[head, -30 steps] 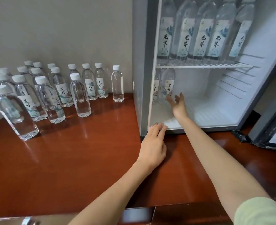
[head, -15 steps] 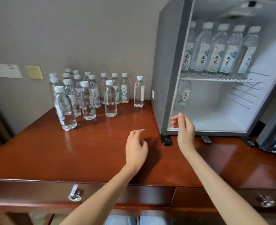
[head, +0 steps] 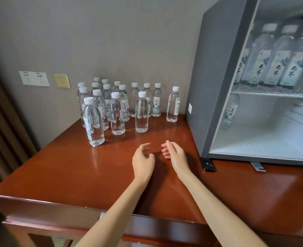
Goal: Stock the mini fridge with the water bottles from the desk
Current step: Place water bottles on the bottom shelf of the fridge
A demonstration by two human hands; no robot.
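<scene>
Several clear water bottles with white caps stand in a cluster at the back of the brown desk, against the wall. The grey mini fridge stands open at the right; its upper shelf holds a row of bottles, and one bottle stands at the back left of the lower compartment. My left hand and my right hand hover side by side over the desk, in front of the cluster. Both have loosely curled fingers and hold nothing.
A white double socket and a yellow plate sit on the wall left of the bottles. A brown curtain hangs at the far left. The fridge's black foot rests on the desk near my right hand.
My right hand has pulled out of the fridge's lower compartment and come left over the desk. My left hand left the fridge's front edge. The view has backed away and swung left.
</scene>
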